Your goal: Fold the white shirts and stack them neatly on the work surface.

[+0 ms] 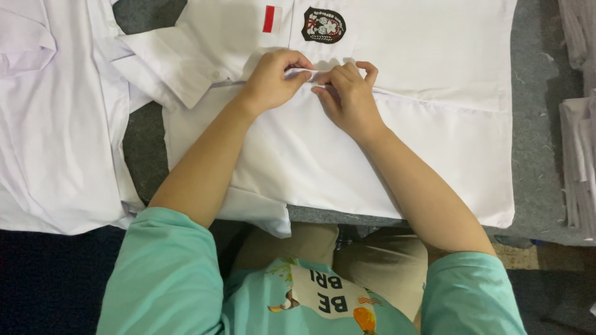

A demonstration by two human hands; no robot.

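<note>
A white short-sleeved shirt (434, 142) lies flat on the grey table (534, 161) in front of me, with a red and white patch (272, 18) and a dark round emblem (323, 25) near its top. My left hand (273, 79) and my right hand (347, 96) meet at the middle of the shirt. Both pinch the same white fabric edge along its front opening, fingertips almost touching. The shirt's left sleeve (177, 71) is folded outward.
Another white shirt (56, 124) lies spread at the left. A stack of folded white garments (580, 161) stands along the right edge. The table's near edge runs just above my lap, where my teal shirt and tan trousers show.
</note>
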